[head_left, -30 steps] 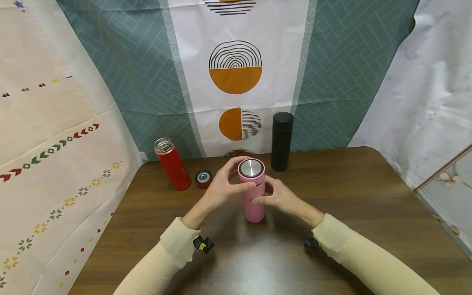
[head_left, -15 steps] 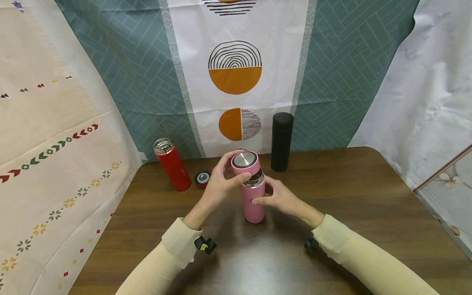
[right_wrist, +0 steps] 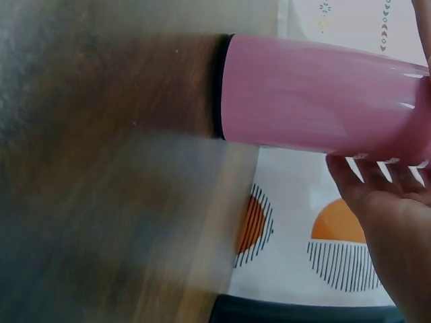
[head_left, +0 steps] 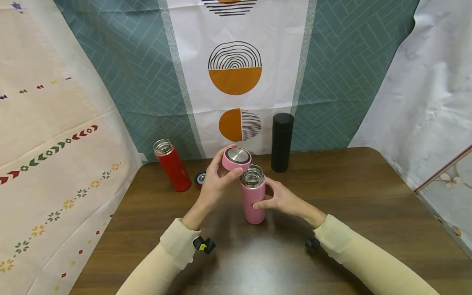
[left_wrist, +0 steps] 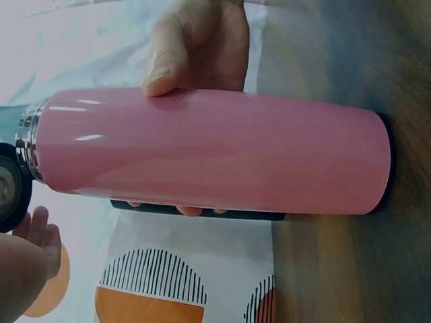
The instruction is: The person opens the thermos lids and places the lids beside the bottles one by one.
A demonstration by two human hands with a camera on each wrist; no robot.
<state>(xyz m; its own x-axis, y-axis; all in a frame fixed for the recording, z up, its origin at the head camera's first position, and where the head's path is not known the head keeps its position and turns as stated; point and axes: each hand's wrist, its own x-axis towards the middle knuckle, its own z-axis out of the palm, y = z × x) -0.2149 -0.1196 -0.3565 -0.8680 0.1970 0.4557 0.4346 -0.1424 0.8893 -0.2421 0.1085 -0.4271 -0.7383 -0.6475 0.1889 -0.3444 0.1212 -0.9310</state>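
Note:
A pink thermos bottle (head_left: 253,203) stands upright on the table, its steel mouth uncovered. My right hand (head_left: 282,198) grips its body from the right, thumb in front and fingers behind. My left hand (head_left: 215,180) holds the pink lid (head_left: 237,159) by its rim, above and left of the mouth. The lid has a steel disc on top and is tilted a little. In the left wrist view the lid's dark underside (left_wrist: 8,188) shows close beside the bottle's threaded neck (left_wrist: 28,138); most of the left hand is cut off there.
A red bottle (head_left: 173,170) without its lid stands at the back left. Its red lid (head_left: 200,179) lies upside down beside it, partly behind my left hand. A black bottle (head_left: 282,143) stands at the back edge of the wooden table (head_left: 343,188), before a hanging cloth (head_left: 147,82).
My left hand has lifted the pink lid off the bottle and moved it up and to the left. The right hand and the bottle have stayed in place.

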